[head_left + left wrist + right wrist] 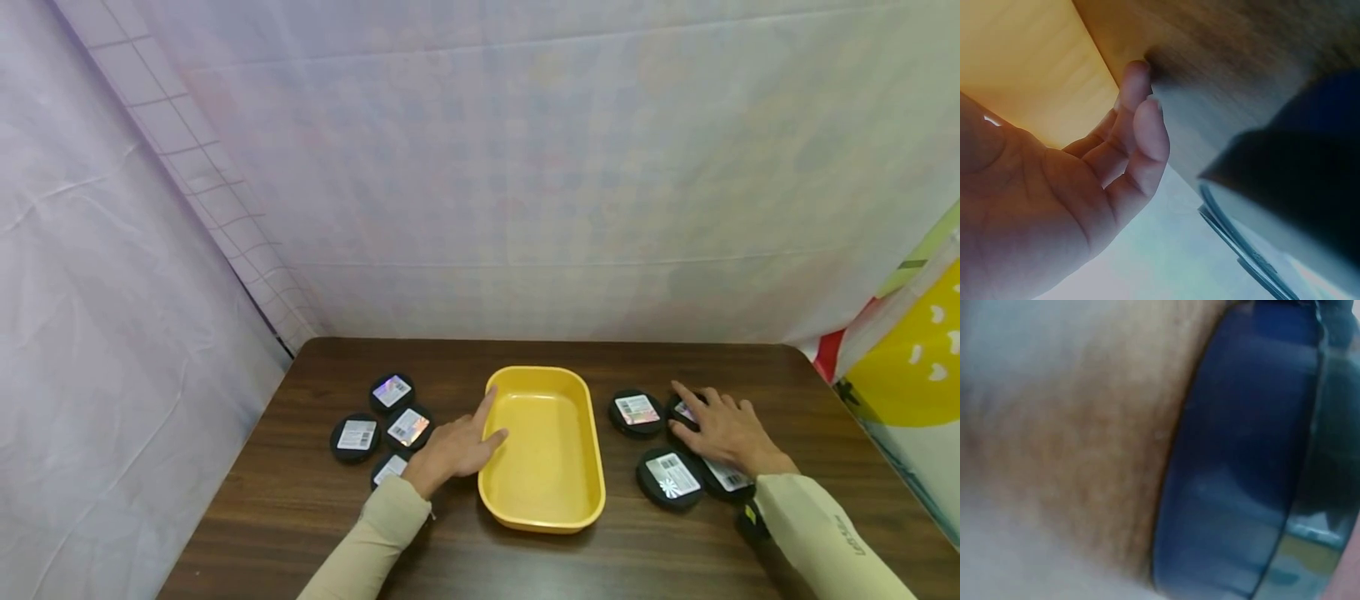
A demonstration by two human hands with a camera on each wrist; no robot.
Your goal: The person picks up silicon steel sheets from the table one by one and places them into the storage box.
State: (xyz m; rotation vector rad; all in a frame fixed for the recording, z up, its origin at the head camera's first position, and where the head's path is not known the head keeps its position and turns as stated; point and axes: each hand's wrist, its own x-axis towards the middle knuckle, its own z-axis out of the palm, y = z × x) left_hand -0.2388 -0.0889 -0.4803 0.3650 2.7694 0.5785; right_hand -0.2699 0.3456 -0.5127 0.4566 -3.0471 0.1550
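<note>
A yellow plastic tray (540, 450) sits in the middle of the table. My left hand (455, 446) rests at its left rim, index finger stretched along the edge and thumb over the inside. In the left wrist view the other fingers (1147, 131) bend loosely beside the tray's outer wall (1029, 56). On the right, my right hand (723, 433) is spread over a flat round black container (681, 412) with a silver label, thumb and index finger at its near and far sides. Under the palm lies another labelled container (726, 479). Close up, a container's dark side (1229, 456) fills much of the right wrist view.
Two more labelled black containers, one farther back (636, 413) and one nearer (670, 478), lie between tray and right hand. A black item with a yellow mark (752, 518) is partly under the right sleeve. Several similar containers (356, 437) lie left of the tray. A pale curtain (525, 183) hangs behind the table.
</note>
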